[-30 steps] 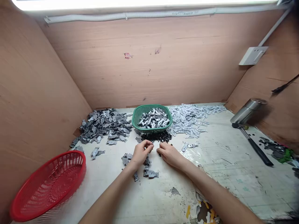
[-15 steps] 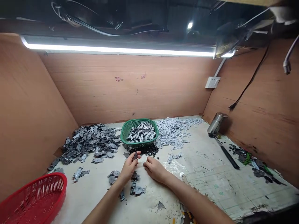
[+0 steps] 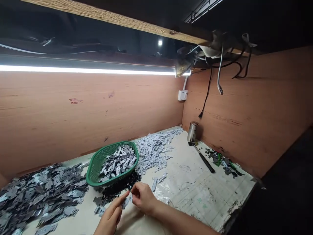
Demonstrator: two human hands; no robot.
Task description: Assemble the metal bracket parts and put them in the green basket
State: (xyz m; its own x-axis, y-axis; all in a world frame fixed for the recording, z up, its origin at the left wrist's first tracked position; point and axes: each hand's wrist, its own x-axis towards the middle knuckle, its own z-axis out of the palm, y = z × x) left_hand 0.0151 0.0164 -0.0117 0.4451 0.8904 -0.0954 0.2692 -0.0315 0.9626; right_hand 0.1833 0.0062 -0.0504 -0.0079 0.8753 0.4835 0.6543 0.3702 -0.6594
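My left hand (image 3: 111, 213) is low in the middle of the view, its fingers closed around a small flat light-grey part (image 3: 126, 202). Close beside it, my right hand (image 3: 144, 197) is pinched at the far end of that part. Whether its fingertips hold a separate small piece is hidden. Just beyond the hands lies a pile of tiny black pieces (image 3: 114, 193), partly under a green basket (image 3: 91, 174) of mixed grey and white flat parts. A few loose grey parts (image 3: 99, 209) rest left of my left hand.
Dark-grey flat parts (image 3: 44, 195) are heaped at left; pale ones (image 3: 154, 148) spread behind. On the right are a steel flask (image 3: 192, 131), a hammer (image 3: 205, 161) and black and green scraps (image 3: 223, 163). A plug cable (image 3: 207, 93) hangs by the right wall.
The view has swung to the right, and the red basket is out of sight. My hands have come together, my right hand now meeting the part at my left fingers.
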